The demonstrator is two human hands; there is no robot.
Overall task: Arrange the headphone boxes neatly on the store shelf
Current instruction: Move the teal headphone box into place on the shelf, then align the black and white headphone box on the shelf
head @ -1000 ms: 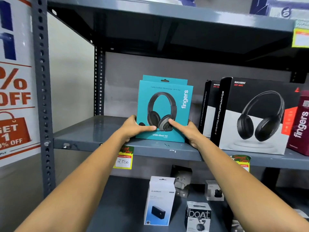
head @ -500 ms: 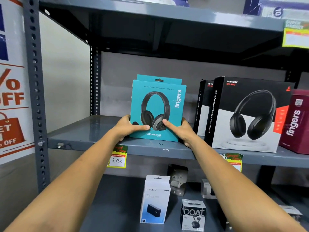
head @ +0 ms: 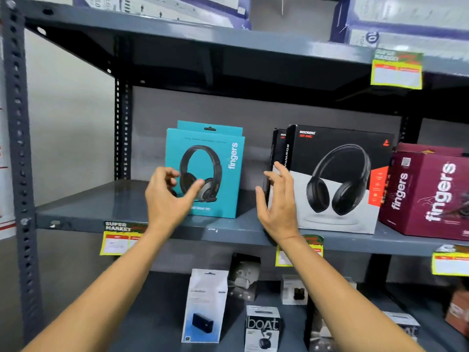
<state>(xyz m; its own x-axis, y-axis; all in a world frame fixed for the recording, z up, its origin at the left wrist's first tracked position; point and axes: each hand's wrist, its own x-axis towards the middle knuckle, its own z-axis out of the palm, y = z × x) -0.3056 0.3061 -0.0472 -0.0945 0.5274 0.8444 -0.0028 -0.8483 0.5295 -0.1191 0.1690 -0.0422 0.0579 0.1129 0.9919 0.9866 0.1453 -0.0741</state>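
Note:
A teal headphone box (head: 218,158) stands upright on the grey middle shelf (head: 106,212), set back from the front edge. My left hand (head: 167,196) hovers just in front of its lower left, fingers apart, holding nothing. My right hand (head: 278,199) is open in the gap between the teal box and a black-and-white headphone box (head: 337,179), not gripping either. A second black box (head: 278,148) stands behind that one. A maroon box (head: 426,191) sits at the far right.
Yellow price tags (head: 115,237) hang from the shelf's front edge. The lower shelf holds several small boxes, among them a white power-bank box (head: 205,303) and an earbud box (head: 262,329). A grey upright post (head: 17,148) stands at the left. Stock sits on the top shelf.
Both hands have let go of the teal box and drawn back from it, fingers spread. The box now stands alone further back on the shelf. The camera has moved closer.

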